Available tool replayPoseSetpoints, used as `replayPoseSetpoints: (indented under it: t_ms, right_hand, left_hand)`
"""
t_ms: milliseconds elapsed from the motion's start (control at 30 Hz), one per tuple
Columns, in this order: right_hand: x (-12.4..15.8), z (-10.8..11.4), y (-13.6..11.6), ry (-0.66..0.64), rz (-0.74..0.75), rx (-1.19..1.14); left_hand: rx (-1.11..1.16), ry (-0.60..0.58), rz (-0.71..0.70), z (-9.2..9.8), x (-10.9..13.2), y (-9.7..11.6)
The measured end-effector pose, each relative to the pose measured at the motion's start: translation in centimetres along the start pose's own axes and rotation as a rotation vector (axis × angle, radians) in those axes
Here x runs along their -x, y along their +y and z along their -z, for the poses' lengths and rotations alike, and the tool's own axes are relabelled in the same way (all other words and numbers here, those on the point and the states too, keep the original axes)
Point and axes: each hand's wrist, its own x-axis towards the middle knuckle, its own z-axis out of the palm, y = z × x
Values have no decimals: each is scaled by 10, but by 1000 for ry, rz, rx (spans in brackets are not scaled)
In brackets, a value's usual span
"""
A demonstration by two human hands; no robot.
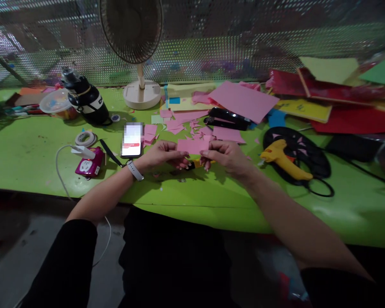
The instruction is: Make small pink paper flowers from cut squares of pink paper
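Observation:
Between my two hands is a small rectangle of pink paper (192,146), raised a little over the green table. My left hand (169,155) pinches its left end with thumb and fingers. At the right end, the thumb and fingers of my right hand (223,156) grip it too. Under the hands lies a yellow and black tool (195,164), partly hidden, so its kind is unclear. Just behind the paper are pink scraps (195,128) and a black stapler (229,119). A phone (133,140) with a lit screen is left of my left hand.
A yellow glue gun (285,159) rests on a black tray (317,156) at right. Leftward are a tape roll (85,138), a magenta power adapter (90,164) with a white cable, and a black bottle (88,100). A fan (141,95) and coloured sheets (247,100) stand behind.

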Motion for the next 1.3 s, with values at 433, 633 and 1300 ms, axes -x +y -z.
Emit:
replayPoseSetpoints:
  t_ms: [433, 633, 1300]
  right_hand:
    - [11, -18, 2, 50, 15, 50]
    - [8, 0, 6, 157, 477, 334]
    - [6, -23, 17, 218, 390, 220]
  left_hand:
    - [179, 189, -178, -6, -9, -9]
    - [192, 55, -47, 5, -6, -3]
    - [-104, 69, -193, -9, -7, -16]
